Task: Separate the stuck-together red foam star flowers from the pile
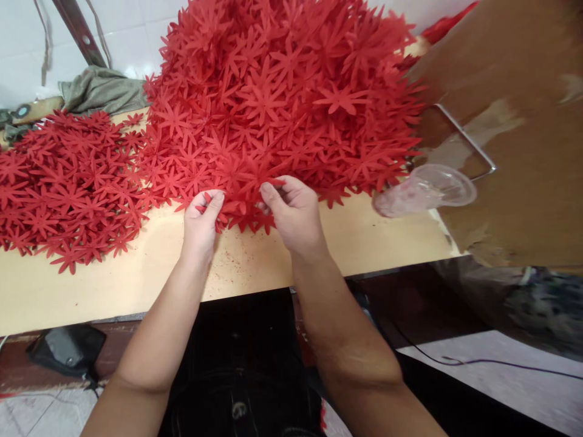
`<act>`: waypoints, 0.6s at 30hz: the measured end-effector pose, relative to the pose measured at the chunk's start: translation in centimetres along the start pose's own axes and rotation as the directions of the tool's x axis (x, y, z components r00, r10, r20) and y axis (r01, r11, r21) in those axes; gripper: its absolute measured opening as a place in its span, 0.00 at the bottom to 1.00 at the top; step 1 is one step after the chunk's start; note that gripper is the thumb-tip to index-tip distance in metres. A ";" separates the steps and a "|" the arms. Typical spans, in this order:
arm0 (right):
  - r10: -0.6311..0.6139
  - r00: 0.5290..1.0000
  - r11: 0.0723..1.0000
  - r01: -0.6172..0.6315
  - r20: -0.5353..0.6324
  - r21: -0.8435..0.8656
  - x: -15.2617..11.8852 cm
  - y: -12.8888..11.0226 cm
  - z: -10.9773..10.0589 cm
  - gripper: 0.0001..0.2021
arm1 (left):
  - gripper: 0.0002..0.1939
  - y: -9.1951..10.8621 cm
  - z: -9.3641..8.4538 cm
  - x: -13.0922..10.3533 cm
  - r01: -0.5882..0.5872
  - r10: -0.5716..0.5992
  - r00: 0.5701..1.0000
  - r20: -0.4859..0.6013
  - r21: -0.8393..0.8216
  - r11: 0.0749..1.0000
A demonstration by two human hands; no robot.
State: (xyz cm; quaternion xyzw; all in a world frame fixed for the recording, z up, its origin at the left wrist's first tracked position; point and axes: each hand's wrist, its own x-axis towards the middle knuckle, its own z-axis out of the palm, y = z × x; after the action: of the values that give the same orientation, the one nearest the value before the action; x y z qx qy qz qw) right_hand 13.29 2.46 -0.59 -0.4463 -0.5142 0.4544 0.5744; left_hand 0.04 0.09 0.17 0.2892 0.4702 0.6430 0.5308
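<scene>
A tall heap of red flower-shaped cutouts with narrow petals (277, 109) rises in front of me on the wooden table (255, 267). At the heap's near edge, my left hand (203, 215) is closed, thumb against fingers, with red petals of a cutout showing between them. A short way to its right, my right hand (294, 209) is also closed in a pinch, and a red petal tip sticks out above the thumb. Its fingertips are partly hidden, and where its cutout ends and the heap begins is hard to make out.
A lower pile of red cutouts (73, 182) spreads on the left. On the right, a clear plastic cup (432, 188) lies tipped beside a large cardboard box (514, 139). A grey-green cloth (102, 91) sits at the back left. A black cable (492, 362) runs below the table.
</scene>
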 end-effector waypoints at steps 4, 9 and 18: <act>-0.085 0.989 0.996 0.080 -0.118 -0.050 1.3 1.2 -1.2 0.12 | 0.09 0.1 -0.2 0.1 0.037 -0.039 0.998 -0.049 -0.037 0.999; -0.245 0.957 0.951 0.206 -0.157 -0.231 1.7 1.2 -1.3 0.21 | 0.09 0.1 -0.1 0.2 -0.004 0.002 0.998 -0.065 -0.031 0.999; 0.010 0.996 0.990 0.003 0.087 -0.143 -2.1 -0.6 2.2 0.21 | 0.09 -0.2 -0.1 0.2 -0.010 0.011 1.000 0.026 -0.029 1.000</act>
State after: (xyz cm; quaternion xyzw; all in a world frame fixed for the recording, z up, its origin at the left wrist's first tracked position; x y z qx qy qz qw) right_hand 11.02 0.41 -0.23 -0.4668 -0.5693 0.4367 0.5170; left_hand -0.06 0.24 -0.05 0.2925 0.4523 0.6488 0.5376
